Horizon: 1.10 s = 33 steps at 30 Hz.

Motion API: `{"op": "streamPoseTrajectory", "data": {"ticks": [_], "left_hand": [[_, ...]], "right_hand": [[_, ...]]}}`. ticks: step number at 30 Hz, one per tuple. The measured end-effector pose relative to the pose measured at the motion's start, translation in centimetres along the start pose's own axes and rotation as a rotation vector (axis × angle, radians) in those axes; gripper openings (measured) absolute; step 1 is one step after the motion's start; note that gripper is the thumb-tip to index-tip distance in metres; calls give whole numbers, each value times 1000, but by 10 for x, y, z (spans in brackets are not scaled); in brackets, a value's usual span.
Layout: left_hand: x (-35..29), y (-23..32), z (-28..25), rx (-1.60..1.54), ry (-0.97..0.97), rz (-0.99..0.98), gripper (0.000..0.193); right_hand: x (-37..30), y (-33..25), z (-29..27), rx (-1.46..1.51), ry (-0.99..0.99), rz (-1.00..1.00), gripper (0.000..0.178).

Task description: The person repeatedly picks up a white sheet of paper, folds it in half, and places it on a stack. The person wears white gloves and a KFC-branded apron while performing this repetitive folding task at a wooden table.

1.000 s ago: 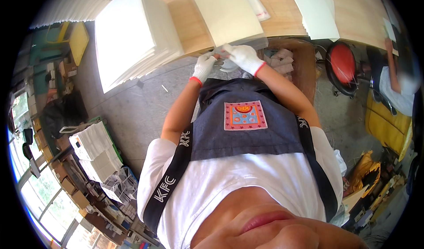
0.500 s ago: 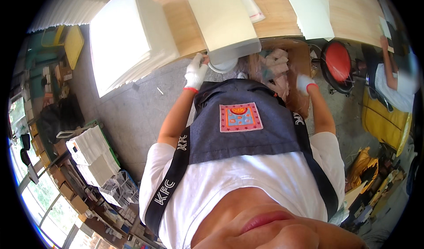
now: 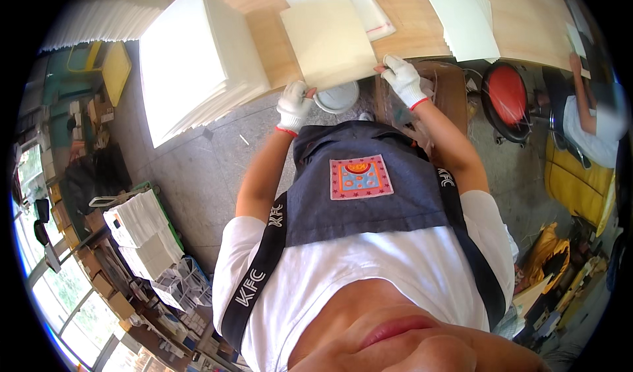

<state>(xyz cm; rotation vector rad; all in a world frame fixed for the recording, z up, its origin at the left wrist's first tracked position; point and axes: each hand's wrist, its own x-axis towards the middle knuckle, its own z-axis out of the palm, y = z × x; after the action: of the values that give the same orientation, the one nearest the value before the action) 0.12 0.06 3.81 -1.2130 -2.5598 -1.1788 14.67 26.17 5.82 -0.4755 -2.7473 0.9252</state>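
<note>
currently, a flat cream rectangular sheet (image 3: 328, 39) at the near edge of a pale wooden tabletop (image 3: 409, 32)

the sheet lies on the tabletop in front of the person, its near end reaching slightly past the edge; whether it is one layer or several, i cannot tell. the left hand (image 3: 295, 103), in a white knit glove with a red cuff, is at its near left corner, fingers curled in and bare tips showing. the right hand (image 3: 401, 78), gloved alike, is at the near right corner, fingers bent toward it. whether either hand has the corner pinched, or how far its thumb stands from the fingers, i cannot tell.

beyond the sheet, partly under it, lies a flat white packet with a dark printed mark (image 3: 359, 9). to its left rises a tall stack of white paper (image 3: 181, 62); to its right lies a fanned pile of pale sheets (image 3: 465, 26). below the edge are a round white lid-like disc (image 3: 337, 98) and a brown cardboard box (image 3: 455, 95), with a round red stool seat (image 3: 508, 93) farther right. a co-worker (image 3: 583, 124) is at the far right.
</note>
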Motion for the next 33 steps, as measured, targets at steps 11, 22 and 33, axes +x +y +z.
{"op": "streamPoseTrajectory", "data": {"ticks": [11, 22, 33], "left_hand": [[-13, 32, 14, -947, 171, -984, 17], [37, 123, -200, -340, 415, -85, 11], [15, 7, -257, -387, 721, -551, 38]], "right_hand": [[-6, 15, 17, 390, 97, 628, 43], [52, -150, 10, 1491, -275, 239, 23], [116, -252, -12, 874, -464, 76, 30]]}}
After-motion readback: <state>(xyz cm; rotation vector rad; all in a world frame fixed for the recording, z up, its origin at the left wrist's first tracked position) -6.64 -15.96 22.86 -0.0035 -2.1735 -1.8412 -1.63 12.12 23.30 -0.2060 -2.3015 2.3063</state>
